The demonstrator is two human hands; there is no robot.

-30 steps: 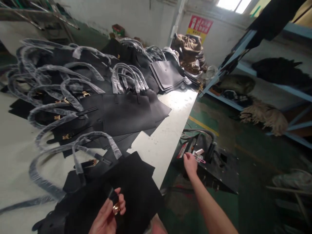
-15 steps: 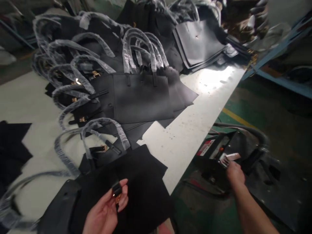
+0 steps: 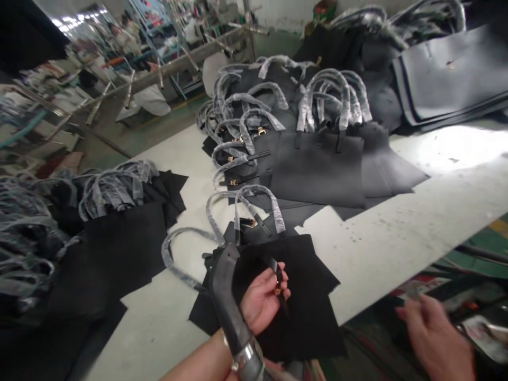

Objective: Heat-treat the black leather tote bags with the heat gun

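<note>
My left hand (image 3: 264,299) is closed around a narrow black strap (image 3: 273,263) with a gold-coloured metal fitting (image 3: 277,291). Beneath it lies a flat black bag panel (image 3: 307,312) on the pale table. A curved black tube (image 3: 224,288) with a metal collar stands in front of my left forearm and hides part of it. Off the table's right edge, my right hand (image 3: 438,330) is blurred, its fingers pinched on a small greyish piece I cannot make out. A dark machine or box with a red and white label (image 3: 426,286) sits beside that hand.
Black bag panels (image 3: 317,169) with plastic-wrapped handles (image 3: 325,95) cover the table's middle. Another pile (image 3: 123,238) lies at the left, and stacked panels (image 3: 448,79) at the back right. Bare tabletop (image 3: 369,254) shows near the right edge. Metal frames (image 3: 130,90) stand behind.
The view has swung left, bringing the left pile and room behind into sight. My right hand has shifted away from the machine's front. My left hand still holds the strap.
</note>
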